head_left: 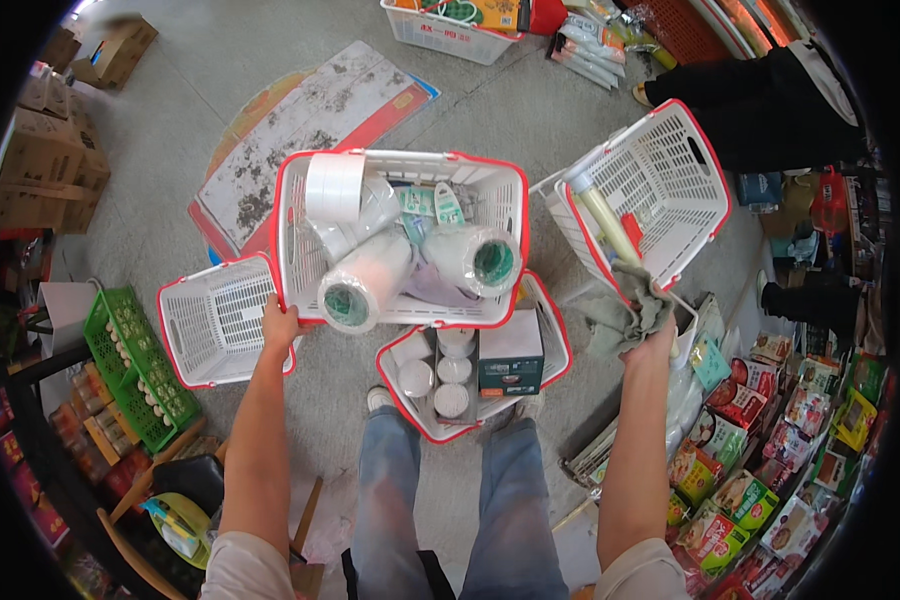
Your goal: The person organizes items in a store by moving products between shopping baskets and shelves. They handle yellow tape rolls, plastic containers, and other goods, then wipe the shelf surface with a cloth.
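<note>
My left hand (pixel 280 325) is closed on the red rim at the near left corner of a white shopping basket (pixel 400 163). In that basket are two large rolls of clear plastic bags (pixel 368 280), a stack of white rolls (pixel 334 187), green-labelled packs (pixel 432 204) and a purple bundle. Off to the right, my right hand (pixel 652 335) is closed on a crumpled grey cloth (pixel 620 312), just below another white basket (pixel 660 170). A long yellowish roll (pixel 610 222) and something red lie in that basket. Its fingertips are partly hidden by the cloth.
An empty-looking basket (pixel 220 310) stands at the left. By my feet, another basket (pixel 555 310) holds white rolls and a dark green box (pixel 510 365). Packaged food (pixel 740 470) lines the right; a green crate (pixel 140 370) and cardboard boxes (pixel 55 165) flank the left. A person (pixel 760 105) stands far right.
</note>
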Available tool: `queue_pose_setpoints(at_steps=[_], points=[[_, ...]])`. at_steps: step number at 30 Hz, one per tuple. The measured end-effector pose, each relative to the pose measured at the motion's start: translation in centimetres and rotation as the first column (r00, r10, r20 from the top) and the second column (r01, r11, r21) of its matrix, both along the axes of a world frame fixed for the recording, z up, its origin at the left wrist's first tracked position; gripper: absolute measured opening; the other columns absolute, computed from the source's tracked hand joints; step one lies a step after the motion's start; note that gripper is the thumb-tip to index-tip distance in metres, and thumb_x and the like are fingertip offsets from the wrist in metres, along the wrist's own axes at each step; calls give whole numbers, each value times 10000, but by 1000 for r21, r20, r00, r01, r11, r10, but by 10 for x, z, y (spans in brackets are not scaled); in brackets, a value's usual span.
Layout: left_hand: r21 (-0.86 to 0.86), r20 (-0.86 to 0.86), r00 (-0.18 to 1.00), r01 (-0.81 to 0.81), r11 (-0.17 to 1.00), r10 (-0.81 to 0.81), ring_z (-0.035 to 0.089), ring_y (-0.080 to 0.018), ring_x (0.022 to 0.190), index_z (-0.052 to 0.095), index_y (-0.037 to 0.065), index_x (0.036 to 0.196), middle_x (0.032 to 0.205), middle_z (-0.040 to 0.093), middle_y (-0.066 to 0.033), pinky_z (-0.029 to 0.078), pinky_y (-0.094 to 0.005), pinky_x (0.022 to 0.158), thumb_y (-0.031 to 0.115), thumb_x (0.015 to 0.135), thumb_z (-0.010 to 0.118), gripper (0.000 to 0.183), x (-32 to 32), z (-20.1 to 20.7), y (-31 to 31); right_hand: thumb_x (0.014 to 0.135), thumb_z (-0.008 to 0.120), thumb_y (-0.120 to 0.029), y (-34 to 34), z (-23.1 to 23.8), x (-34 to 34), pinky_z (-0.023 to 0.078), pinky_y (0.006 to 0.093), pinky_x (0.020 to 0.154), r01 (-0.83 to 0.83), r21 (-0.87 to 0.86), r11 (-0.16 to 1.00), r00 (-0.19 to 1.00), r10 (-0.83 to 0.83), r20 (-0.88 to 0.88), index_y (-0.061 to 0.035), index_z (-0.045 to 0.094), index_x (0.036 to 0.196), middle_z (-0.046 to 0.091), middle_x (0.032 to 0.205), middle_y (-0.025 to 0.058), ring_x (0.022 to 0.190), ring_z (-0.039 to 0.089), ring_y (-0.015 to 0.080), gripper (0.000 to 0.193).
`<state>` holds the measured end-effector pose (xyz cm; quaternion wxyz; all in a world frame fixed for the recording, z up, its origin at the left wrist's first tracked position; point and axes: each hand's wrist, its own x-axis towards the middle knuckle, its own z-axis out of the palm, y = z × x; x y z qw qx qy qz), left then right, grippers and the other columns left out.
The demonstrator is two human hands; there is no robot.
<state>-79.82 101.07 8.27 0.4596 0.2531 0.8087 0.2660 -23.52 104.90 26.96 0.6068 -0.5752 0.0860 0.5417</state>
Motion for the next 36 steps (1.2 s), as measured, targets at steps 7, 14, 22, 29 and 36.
queue_pose_setpoints(at_steps=[7,14,22,29,36], points=[[-34,58,996,-69,997,71,706,-359,773,456,-61,1207,1106,596,-239,656,-451,532,13,889,511,331,5,2,2,889,609,-267,-7,7,17,560,491,901,-6,-28,1000,1000,7,9,-22,674,1085,708,1069,161,975,679,337,321],[48,0,980,-199,979,200,576,-201,496,537,-31,1208,866,593,-127,603,-402,417,163,959,534,315,6,11,-2,868,650,-268,-14,7,45,607,466,781,-86,-57,995,994,89,67,-11,676,1051,716,994,156,862,700,320,317],[-16,17,974,-227,974,227,461,-149,410,589,-56,1006,669,524,-56,489,-344,339,90,873,563,199,-10,26,26,850,687,-299,-5,6,78,604,410,697,-156,-89,984,965,171,199,-38,659,1052,696,955,104,821,686,260,330],[-79,84,977,-188,979,194,372,-109,418,541,-9,944,600,422,1,413,-330,375,43,854,560,106,-10,50,52,830,728,-294,6,5,94,581,346,784,-142,-77,987,930,159,330,-49,669,1077,702,975,77,839,682,224,353],[-195,206,959,-154,969,194,328,-89,417,508,76,794,576,408,20,317,-274,398,28,844,585,103,-31,46,67,872,727,-273,14,8,84,590,341,744,-142,44,989,954,124,274,-50,659,1038,705,952,76,812,691,212,286]])
